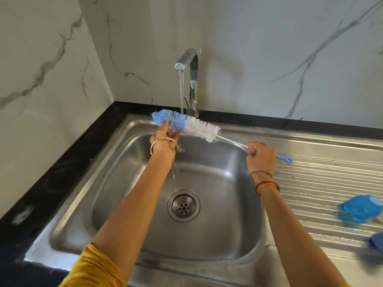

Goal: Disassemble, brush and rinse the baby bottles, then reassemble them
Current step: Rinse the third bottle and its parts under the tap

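Note:
A long bottle brush [192, 126] with blue and white bristles lies level over the sink basin [217, 183], under the running water from the tap [191, 65]. My right hand [261, 156] grips its thin wire handle, whose blue loop end sticks out to the right. My left hand [164, 139] touches the blue bristle end from below, thumb up against the bristles. Water drips down past my left wrist. No bottle body is visible. A blue round bottle part [361, 210] lies blurred on the drainboard at the right.
The steel drainboard [323, 179] stretches to the right of the basin. Another blue item [376, 243] shows at the right edge. The drain [183, 206] sits in the basin's middle. Black counter [62, 162] and marble walls border the left and back.

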A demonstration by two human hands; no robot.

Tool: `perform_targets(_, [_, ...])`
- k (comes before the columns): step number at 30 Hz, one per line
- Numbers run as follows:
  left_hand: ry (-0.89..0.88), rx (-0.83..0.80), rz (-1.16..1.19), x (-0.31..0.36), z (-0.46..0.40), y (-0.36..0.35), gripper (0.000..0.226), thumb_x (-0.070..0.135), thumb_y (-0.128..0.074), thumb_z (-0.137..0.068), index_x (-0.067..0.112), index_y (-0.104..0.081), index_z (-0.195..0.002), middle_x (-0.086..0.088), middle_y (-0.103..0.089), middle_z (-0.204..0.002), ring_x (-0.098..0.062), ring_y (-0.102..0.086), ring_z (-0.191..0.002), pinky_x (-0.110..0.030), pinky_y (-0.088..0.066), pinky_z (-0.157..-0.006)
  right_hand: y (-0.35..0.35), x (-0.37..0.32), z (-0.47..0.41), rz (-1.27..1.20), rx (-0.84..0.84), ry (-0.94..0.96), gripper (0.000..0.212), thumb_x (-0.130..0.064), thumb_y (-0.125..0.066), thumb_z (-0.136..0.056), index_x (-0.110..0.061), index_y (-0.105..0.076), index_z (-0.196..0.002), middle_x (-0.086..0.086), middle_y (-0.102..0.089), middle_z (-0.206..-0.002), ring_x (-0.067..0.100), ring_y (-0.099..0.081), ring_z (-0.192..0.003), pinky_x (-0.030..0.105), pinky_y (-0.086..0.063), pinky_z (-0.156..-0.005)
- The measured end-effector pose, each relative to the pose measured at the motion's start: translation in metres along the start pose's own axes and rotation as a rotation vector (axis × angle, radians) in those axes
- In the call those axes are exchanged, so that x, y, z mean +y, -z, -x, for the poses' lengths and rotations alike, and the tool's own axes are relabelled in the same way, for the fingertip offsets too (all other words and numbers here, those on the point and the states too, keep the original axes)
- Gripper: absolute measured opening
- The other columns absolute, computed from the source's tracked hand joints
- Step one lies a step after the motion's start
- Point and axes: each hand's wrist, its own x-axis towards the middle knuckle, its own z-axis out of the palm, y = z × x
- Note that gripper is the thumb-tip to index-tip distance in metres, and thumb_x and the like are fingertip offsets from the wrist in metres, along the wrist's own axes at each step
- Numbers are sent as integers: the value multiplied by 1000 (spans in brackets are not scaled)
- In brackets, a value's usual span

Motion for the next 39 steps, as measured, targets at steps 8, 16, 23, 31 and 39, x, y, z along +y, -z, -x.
perform_targets(8, [-37, -10, 81, 38, -9, 30, 14, 15, -59, -89, 7, -55, -78, -4, -57, -70, -13, -63, -56, -30, -56, -72, -17, -46, -6, -99, -76, 125, 29, 9, -45, -84, 1, -71, -95, 19, -68, -99, 36, -57, -97, 42, -33, -104])
perform_targets(16, [-52, -39, 38, 50, -17, 33, 8, 10, -60, -87, 6, -53, -85, -4, -55, -78, -16, -56, -71, -29, -56, -67, -36, -80, -1, -195, -101, 130, 26, 5, -46, -87, 0, -71, -92, 18, -69, -96, 31, -59, -93, 38, -40, -97])
perform_targets(23, [8, -105, -49, 26, -20, 17, 42, 15, -64, -85, 8, -43, -121, -9, -60, -94, -19, -61, -78, -29, -57, -63, -52, -111, -1, -272, -171, 122, 25, 3, -48, -88, 0, -73, -91, 18, -70, -93, 30, -62, -90, 36, -48, -84])
perform_targets(31, [-162, 30, 93, 42, -39, 22, 36, 6, -56, -90, 3, -45, -124, -15, -62, -97, -21, -64, -71, -29, -56, -62, -72, -141, 5, -295, -300, 204, 25, 0, -48, -89, -4, -73, -95, 14, -70, -95, 24, -62, -91, 21, -42, -76])
perform_targets(39, [-176, 126, 129, 39, -43, 41, 46, 5, -56, -89, 1, -39, -132, -18, -63, -114, -24, -65, -90, -29, -56, -75, -88, -165, -6, -241, -379, 286, 22, -6, -53, -91, -10, -74, -95, 6, -72, -98, 19, -64, -94, 33, -51, -88])
